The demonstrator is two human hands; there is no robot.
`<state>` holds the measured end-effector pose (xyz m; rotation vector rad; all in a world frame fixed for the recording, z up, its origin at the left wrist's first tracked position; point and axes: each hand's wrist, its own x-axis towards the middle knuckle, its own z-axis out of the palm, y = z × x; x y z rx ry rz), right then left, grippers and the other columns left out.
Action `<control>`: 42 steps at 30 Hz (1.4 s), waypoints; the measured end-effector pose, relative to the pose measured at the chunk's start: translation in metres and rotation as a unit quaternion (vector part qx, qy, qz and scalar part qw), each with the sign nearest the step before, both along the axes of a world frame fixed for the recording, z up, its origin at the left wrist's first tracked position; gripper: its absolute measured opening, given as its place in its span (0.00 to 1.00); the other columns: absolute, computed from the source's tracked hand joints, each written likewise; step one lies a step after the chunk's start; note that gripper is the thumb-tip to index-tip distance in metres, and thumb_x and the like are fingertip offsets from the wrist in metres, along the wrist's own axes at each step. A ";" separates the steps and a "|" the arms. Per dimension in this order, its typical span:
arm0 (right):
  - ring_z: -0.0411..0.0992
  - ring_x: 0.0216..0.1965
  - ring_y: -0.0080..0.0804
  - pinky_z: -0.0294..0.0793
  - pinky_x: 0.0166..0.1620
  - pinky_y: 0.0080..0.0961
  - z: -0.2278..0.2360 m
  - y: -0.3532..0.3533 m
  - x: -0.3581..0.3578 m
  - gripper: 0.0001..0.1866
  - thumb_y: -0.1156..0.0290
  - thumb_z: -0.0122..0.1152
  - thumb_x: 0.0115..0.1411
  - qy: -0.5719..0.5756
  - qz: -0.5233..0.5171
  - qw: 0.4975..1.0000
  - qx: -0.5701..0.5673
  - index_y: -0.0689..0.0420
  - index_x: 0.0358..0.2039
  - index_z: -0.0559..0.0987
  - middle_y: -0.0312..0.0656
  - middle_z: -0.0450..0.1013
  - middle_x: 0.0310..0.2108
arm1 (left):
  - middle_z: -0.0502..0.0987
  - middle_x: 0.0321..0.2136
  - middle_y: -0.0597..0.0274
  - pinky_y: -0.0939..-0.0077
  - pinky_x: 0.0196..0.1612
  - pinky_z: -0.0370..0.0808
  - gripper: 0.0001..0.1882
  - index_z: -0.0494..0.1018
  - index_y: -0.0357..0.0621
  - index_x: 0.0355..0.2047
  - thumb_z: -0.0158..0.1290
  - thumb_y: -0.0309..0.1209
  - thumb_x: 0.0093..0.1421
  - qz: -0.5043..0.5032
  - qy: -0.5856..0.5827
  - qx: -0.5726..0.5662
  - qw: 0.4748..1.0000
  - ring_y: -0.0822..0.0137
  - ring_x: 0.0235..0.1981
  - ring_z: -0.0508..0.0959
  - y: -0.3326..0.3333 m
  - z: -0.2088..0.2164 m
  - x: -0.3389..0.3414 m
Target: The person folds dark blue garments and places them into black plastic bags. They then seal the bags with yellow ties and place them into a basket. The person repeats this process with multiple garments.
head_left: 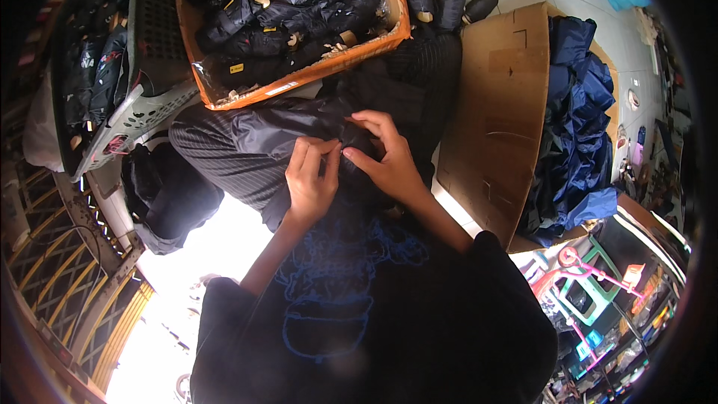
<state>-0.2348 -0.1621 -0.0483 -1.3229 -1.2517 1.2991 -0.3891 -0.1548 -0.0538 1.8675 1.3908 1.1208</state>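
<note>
Thin black shiny cloth (269, 129) lies loosely across my lap, gathered up toward my fingers. My left hand (310, 178) is closed, thumb and fingertips pinched together at the cloth's edge. Close beside it, almost touching, my right hand (385, 161) pinches a dark fold of the same cloth with thumb and index finger, the other fingers curled over it. Whatever small part sits between the fingertips is too small to make out. My legs in dark striped trousers (217, 157) are bent under the cloth.
Just beyond my lap stands an orange-rimmed box (299, 81) full of black rolled bundles with pale ends, like folded umbrellas. A grey perforated crate (146, 116) holds more at left. On the right, a cardboard box (490, 112) contains dark blue cloth (580, 120). Black fabric (168, 198) lies at left.
</note>
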 end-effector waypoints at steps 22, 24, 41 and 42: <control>0.69 0.41 0.22 0.68 0.45 0.21 -0.004 0.025 -0.007 0.16 0.73 0.62 0.58 0.051 -0.121 0.991 -0.017 0.63 0.46 0.73 0.40 0.73 0.40 | 0.72 0.34 0.56 0.75 0.41 0.69 0.06 0.75 0.37 0.31 0.57 0.17 0.53 0.053 -0.110 0.007 0.992 0.64 0.36 0.72 0.008 0.009 -0.002; 0.68 0.41 0.22 0.68 0.44 0.20 0.000 0.025 -0.015 0.17 0.73 0.61 0.59 0.060 -0.118 0.991 -0.033 0.63 0.47 0.72 0.40 0.72 0.40 | 0.66 0.38 0.62 0.78 0.43 0.65 0.14 0.67 0.39 0.43 0.56 0.22 0.57 0.090 -0.289 -0.083 0.949 0.71 0.38 0.68 0.008 -0.001 -0.003; 0.67 0.51 0.26 0.70 0.50 0.25 0.007 -0.003 -0.020 0.23 0.80 0.62 0.56 0.133 0.001 0.989 -0.071 0.60 0.50 0.65 0.43 0.65 0.51 | 0.76 0.39 0.56 0.72 0.47 0.72 0.20 0.71 0.30 0.42 0.59 0.36 0.59 0.131 -0.462 -0.424 0.768 0.68 0.41 0.76 0.008 0.005 -0.012; 0.65 0.52 0.25 0.69 0.51 0.26 0.008 -0.003 -0.019 0.23 0.82 0.61 0.56 0.124 0.008 0.990 -0.064 0.59 0.50 0.65 0.42 0.63 0.51 | 0.76 0.40 0.56 0.72 0.47 0.72 0.20 0.72 0.30 0.43 0.59 0.37 0.59 0.117 -0.486 -0.426 0.754 0.68 0.41 0.76 0.008 0.003 -0.014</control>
